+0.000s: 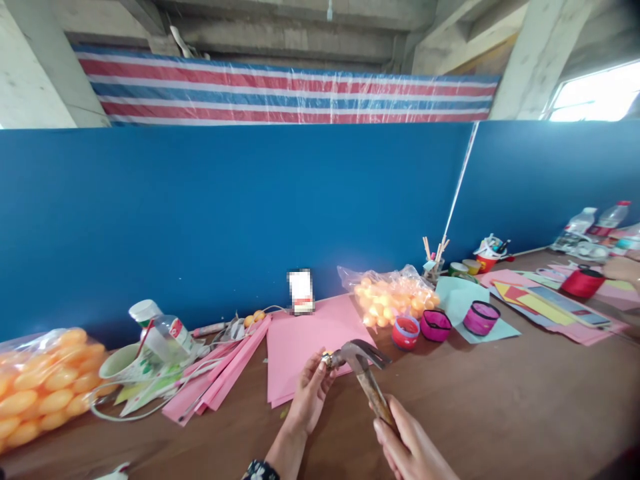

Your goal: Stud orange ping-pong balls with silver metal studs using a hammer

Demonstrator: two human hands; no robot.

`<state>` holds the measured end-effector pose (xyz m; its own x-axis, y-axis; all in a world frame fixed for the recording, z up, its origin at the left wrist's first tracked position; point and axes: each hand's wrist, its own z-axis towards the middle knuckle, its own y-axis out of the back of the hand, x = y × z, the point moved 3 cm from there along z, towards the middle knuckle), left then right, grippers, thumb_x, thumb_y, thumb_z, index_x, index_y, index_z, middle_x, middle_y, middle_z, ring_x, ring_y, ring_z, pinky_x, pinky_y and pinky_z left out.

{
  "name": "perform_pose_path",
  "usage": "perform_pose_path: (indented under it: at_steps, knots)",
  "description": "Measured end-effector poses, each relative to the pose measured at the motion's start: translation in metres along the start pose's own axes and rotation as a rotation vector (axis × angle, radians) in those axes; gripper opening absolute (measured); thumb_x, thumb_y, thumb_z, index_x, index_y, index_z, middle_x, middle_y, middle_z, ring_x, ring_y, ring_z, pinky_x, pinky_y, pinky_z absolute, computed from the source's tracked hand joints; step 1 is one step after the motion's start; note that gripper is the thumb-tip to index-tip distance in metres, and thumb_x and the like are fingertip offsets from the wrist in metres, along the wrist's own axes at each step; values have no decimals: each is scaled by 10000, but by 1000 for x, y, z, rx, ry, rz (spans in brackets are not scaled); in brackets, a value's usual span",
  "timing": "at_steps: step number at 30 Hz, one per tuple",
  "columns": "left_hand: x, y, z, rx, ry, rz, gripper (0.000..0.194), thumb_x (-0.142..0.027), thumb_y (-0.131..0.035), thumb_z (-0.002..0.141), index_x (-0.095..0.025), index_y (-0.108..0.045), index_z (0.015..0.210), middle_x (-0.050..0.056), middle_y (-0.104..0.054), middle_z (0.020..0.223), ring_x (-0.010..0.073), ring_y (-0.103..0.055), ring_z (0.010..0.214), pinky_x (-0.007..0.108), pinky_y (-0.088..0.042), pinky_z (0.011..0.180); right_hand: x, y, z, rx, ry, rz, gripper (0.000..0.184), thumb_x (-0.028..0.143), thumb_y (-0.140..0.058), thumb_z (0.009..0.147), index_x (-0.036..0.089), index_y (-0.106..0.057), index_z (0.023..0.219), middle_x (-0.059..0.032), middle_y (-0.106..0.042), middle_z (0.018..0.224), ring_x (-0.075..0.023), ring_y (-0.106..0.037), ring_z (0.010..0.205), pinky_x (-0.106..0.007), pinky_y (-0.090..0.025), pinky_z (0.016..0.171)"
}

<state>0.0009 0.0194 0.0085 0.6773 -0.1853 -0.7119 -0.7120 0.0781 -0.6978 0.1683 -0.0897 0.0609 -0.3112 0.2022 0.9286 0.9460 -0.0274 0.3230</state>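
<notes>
My right hand is wrapped round the wooden handle of a claw hammer, whose metal head points left over the brown table. My left hand pinches a small shiny gold-coloured object right against the hammer's face. I cannot make out what the small object is. Both hands hover just in front of a stack of pink paper sheets.
A bag of orange balls lies far left, another bag behind three small round containers. A tipped bottle, a cup and pink strips lie left. Another person's hand and coloured papers are far right. A blue partition backs the table.
</notes>
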Motion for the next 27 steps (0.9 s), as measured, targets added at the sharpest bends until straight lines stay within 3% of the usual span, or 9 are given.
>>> perform_pose_path:
  at_steps: [6,14,21,27]
  knots:
    - [6,6,2,-12,44,-24,446,-259,-644,732,-213,-541,1163,72,-665,968,148,-637,795,240,-492,707,2,0,1,51,-17,8,519,536,-412,768,157,-413,1123,6,-517,667,-124,-490,508,-225,-429,486]
    - [1,0,1,7,32,-53,341,-249,-614,759,-195,-596,1096,66,-662,976,139,-621,823,240,-472,763,3,6,0,25,21,14,578,575,-392,782,149,-381,1172,13,-507,657,-127,-493,525,-235,-437,516]
    - [1,0,0,38,32,0,345,-218,-663,712,-208,-608,1052,60,-630,1050,151,-616,852,264,-464,800,0,3,1,-14,50,-22,556,582,-446,754,179,-466,1135,-15,-580,669,-134,-524,495,-228,-450,488]
    - [-3,-3,-2,16,30,35,254,-217,-677,698,-176,-618,941,38,-642,881,116,-610,765,220,-474,734,-1,9,-1,-117,142,-86,572,595,-464,742,167,-495,1119,-48,-610,684,-173,-572,579,-246,-479,540]
